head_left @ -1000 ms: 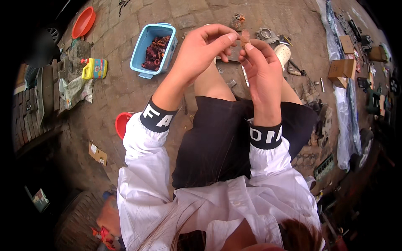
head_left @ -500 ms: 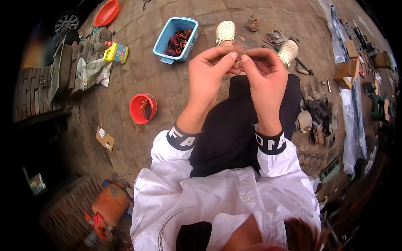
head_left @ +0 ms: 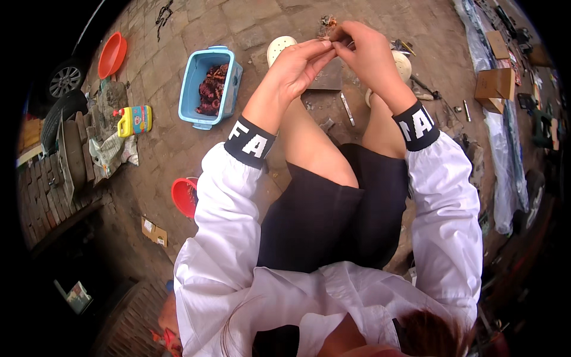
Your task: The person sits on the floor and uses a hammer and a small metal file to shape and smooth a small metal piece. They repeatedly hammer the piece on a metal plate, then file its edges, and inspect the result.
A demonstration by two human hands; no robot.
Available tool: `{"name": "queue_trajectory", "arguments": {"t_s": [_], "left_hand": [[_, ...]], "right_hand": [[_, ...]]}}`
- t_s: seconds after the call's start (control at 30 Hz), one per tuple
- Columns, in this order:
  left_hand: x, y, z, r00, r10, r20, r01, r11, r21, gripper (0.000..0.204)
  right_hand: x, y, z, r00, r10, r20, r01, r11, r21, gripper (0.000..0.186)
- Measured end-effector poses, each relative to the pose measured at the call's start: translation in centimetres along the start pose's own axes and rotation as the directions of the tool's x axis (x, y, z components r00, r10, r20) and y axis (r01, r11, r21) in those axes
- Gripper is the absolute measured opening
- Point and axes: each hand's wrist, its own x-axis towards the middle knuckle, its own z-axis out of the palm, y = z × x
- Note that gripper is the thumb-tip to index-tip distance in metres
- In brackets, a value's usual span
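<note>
My left hand [head_left: 299, 66] and my right hand [head_left: 372, 56] meet at the fingertips, out beyond my knees. The thumb and fingers of each are pinched together at a small thin brownish bit, too small to name. Below them on the ground, between my pale clogs [head_left: 281, 47], lies a flat dark board [head_left: 327, 80]. A slim silver tool [head_left: 347, 109] rests beside it. To the left stands a blue plastic tub [head_left: 185, 89] holding dark red, crayfish-like pieces [head_left: 212, 89]. A small orange-brown heap [head_left: 328, 22] lies just past my hands.
A red bucket [head_left: 182, 197] stands left of my left sleeve. Farther left are a yellow jug [head_left: 135, 121], an orange basin [head_left: 112, 55] and stacked bricks [head_left: 44, 190]. On the right lie a cardboard box [head_left: 495, 84], plastic sheeting [head_left: 503, 178] and scattered metal parts.
Both hands have moved farther from my body, and my wrists have spread apart. My bare legs, the board and the silver tool have come into view. The whole view has shifted.
</note>
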Motion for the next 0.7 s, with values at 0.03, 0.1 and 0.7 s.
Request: {"name": "queue_trajectory", "arguments": {"t_s": [0.03,0.1,0.7], "left_hand": [[1.6,-0.6,-0.8,1.0,-0.018,-0.008,0.018,1.0,0.002,0.025],[4.6,-2.1,-2.3,0.998,-0.047,-0.04,0.049,0.998,0.041,0.022],[9.7,-6.6,-8.4,0.979,-0.131,-0.158,0.137,0.99,0.029,0.019]], "right_hand": [[0.3,1.5,0.6,1.0,0.018,0.015,-0.019,0.999,0.042,0.015],[0.6,4.4,1.9,0.996,0.068,0.053,-0.073,0.993,0.091,0.014],[-0.6,13.2,8.5,0.931,0.32,0.173,-0.36,0.878,0.315,0.015]]}}
